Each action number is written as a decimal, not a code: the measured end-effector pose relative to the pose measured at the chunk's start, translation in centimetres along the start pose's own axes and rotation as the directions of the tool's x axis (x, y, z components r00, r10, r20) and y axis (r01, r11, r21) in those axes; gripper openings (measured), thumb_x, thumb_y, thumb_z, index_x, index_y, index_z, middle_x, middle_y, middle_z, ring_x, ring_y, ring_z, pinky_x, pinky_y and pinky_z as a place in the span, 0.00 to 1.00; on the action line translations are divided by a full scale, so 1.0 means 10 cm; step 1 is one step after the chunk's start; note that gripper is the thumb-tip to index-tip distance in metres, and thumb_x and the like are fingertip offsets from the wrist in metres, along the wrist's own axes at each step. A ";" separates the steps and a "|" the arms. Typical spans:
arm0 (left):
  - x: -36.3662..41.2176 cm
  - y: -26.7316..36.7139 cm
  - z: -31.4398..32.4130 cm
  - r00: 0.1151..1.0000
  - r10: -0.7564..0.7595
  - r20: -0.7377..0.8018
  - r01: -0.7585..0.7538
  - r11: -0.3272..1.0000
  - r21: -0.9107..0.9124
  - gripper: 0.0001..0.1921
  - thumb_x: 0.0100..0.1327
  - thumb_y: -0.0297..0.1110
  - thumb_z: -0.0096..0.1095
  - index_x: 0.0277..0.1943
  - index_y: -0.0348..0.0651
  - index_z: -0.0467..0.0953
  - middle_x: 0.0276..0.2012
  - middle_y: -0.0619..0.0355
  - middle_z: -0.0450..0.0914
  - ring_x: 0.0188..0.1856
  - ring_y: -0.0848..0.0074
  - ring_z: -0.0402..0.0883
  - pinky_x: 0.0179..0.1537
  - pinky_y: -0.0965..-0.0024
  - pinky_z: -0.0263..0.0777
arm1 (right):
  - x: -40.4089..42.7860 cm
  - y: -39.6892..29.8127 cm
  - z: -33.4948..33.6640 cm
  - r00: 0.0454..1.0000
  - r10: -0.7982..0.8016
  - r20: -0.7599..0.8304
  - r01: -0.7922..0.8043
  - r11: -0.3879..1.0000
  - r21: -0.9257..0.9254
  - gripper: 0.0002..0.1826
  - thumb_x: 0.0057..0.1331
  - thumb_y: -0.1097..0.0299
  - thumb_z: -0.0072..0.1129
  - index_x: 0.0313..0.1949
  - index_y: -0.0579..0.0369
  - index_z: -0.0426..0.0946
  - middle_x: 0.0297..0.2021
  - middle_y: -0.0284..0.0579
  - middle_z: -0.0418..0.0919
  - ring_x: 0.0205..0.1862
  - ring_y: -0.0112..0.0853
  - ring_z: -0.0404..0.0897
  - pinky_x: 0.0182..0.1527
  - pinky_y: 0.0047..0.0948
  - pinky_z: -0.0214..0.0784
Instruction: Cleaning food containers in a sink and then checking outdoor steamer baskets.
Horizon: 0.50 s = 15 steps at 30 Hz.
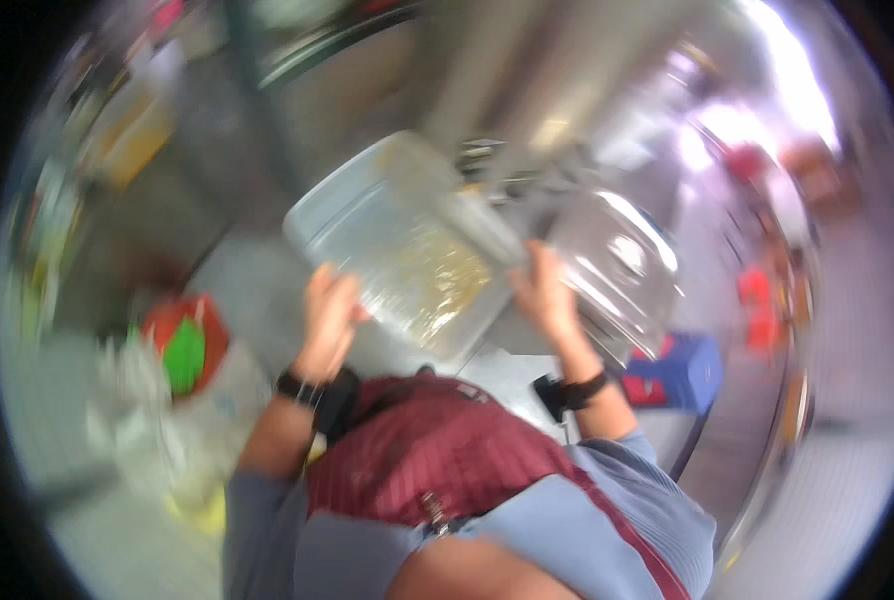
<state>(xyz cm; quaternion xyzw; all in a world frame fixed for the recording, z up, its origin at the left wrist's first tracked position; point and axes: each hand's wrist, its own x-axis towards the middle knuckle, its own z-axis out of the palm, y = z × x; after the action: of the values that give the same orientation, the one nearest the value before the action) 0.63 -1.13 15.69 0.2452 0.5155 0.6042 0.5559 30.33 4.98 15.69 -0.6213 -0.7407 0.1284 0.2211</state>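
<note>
My left hand (330,319) grips the near left rim of a translucent plastic tub (409,247). On the tub's right side, my right hand (544,296) holds the rim. A yellowish, shiny liquid or residue lies inside the tub, towards its near right part. The tub is tilted, its inside facing me, in front of my dark red apron. Just right of my right hand is a clear plastic lid or container (619,262); whether my hand touches it cannot be told. The picture is blurred.
Metal utensils or fittings (484,157) lie beyond the tub. A blue and red box (676,375) sits at the right. Left of me are a red and green item (188,349) and a whitish plastic bag (139,420). A yellow container (128,139) stands farther back.
</note>
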 end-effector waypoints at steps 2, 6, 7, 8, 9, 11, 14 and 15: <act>-0.06 -0.07 -0.03 0.991 -0.079 -0.103 0.077 0.997 -0.028 0.07 0.57 0.22 0.50 0.30 0.47 0.63 0.21 0.68 0.62 0.19 0.86 0.61 0.19 0.75 0.67 | -0.33 -0.05 0.19 0.980 0.194 -0.052 -0.190 0.979 0.069 0.38 0.55 0.57 0.58 0.60 0.58 0.53 0.52 0.67 0.64 0.50 0.57 0.69 0.51 0.45 0.64; -0.04 -0.11 -0.22 0.991 -0.100 -0.087 0.101 0.995 0.017 0.08 0.52 0.21 0.52 0.30 0.46 0.62 0.18 0.65 0.61 0.17 0.84 0.60 0.15 0.72 0.67 | -0.57 -0.07 0.46 0.863 0.497 0.091 -0.464 0.708 0.533 0.44 0.52 0.55 0.62 0.61 0.62 0.50 0.40 0.60 0.71 0.39 0.41 0.77 0.42 0.37 0.70; 0.00 -0.17 -0.25 0.990 -0.098 -0.105 0.102 0.994 0.039 0.08 0.51 0.21 0.52 0.30 0.46 0.62 0.18 0.65 0.61 0.17 0.83 0.60 0.16 0.72 0.67 | -0.55 -0.21 0.23 0.815 0.509 0.277 -0.553 0.540 0.635 0.42 0.52 0.58 0.62 0.61 0.64 0.50 0.31 0.55 0.75 0.24 0.37 0.78 0.29 0.32 0.73; 0.03 -0.22 -0.23 0.993 -0.103 -0.051 0.106 0.993 0.060 0.08 0.51 0.21 0.52 0.30 0.46 0.62 0.18 0.65 0.61 0.17 0.83 0.60 0.16 0.72 0.67 | -0.56 -0.17 0.24 0.808 0.513 0.290 -0.540 0.447 0.713 0.40 0.52 0.62 0.60 0.61 0.62 0.51 0.25 0.51 0.76 0.14 0.33 0.75 0.19 0.28 0.70; 0.07 -0.28 -0.23 0.992 -0.124 -0.033 0.126 0.990 0.063 0.08 0.50 0.21 0.52 0.29 0.46 0.62 0.18 0.65 0.61 0.17 0.83 0.60 0.17 0.71 0.67 | -0.55 -0.16 0.21 0.775 0.535 0.337 -0.598 0.445 0.667 0.38 0.53 0.65 0.57 0.61 0.58 0.51 0.34 0.57 0.77 0.25 0.39 0.79 0.30 0.34 0.73; 0.13 -0.30 -0.17 0.989 -0.144 -0.011 0.145 0.986 0.078 0.08 0.49 0.21 0.51 0.29 0.46 0.62 0.19 0.64 0.62 0.17 0.82 0.60 0.18 0.70 0.68 | -0.55 -0.09 0.46 0.826 0.554 0.102 -0.471 0.581 0.664 0.38 0.52 0.69 0.55 0.63 0.51 0.51 0.30 0.50 0.76 0.26 0.35 0.76 0.30 0.32 0.70; -0.01 -0.33 -0.32 0.959 -0.272 -0.074 0.273 0.962 -0.003 0.08 0.51 0.23 0.52 0.29 0.49 0.63 0.22 0.64 0.63 0.21 0.80 0.63 0.22 0.70 0.69 | -0.50 -0.18 0.66 0.865 0.397 -0.306 -0.219 0.849 0.482 0.38 0.51 0.71 0.54 0.63 0.49 0.53 0.29 0.51 0.76 0.28 0.40 0.76 0.35 0.35 0.69; -0.07 -0.40 -0.52 0.952 -0.305 0.019 0.306 0.950 -0.070 0.07 0.54 0.24 0.52 0.29 0.50 0.63 0.23 0.65 0.63 0.24 0.80 0.65 0.26 0.70 0.69 | -0.47 -0.35 0.39 0.880 0.473 0.042 -0.415 0.724 0.551 0.40 0.50 0.69 0.55 0.63 0.50 0.51 0.45 0.60 0.72 0.39 0.48 0.76 0.46 0.41 0.67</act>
<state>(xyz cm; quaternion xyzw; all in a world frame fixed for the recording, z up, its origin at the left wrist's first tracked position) -2.06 -4.22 10.52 0.1447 0.5230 0.5281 0.6532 26.04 0.07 13.14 -0.6970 -0.4901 0.3508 0.3885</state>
